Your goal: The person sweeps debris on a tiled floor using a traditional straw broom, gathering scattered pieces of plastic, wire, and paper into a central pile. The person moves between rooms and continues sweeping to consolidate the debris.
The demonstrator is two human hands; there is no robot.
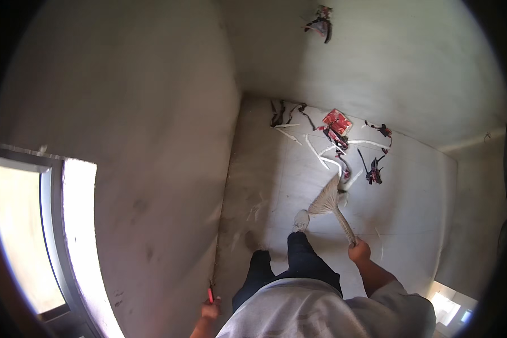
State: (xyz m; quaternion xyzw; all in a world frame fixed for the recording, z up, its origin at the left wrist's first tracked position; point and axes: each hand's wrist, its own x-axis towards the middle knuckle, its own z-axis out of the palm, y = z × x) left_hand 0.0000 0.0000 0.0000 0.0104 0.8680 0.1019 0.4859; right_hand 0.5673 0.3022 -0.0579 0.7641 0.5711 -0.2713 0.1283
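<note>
My right hand (359, 251) is wrapped round the handle of a straw broom (328, 200). Its fanned bristles touch the pale floor, beside scattered white strips (316, 151) and dark, red-marked scraps (337, 138). At the lower left, my left hand (210, 309) is closed on a small red-handled tool (210, 294) with a thin dark tip pointing away from me. Its exact kind is too small to make out. A red and white square piece (337, 120) lies among the scraps near the far wall.
A tall wall (152, 169) rises close on my left, with a bright window (22, 231) in a grey frame. Dark wires hang from an opening (320, 25) in the far wall. More scraps (277, 115) lie in the far left corner. A lit opening (445, 304) shows at the lower right.
</note>
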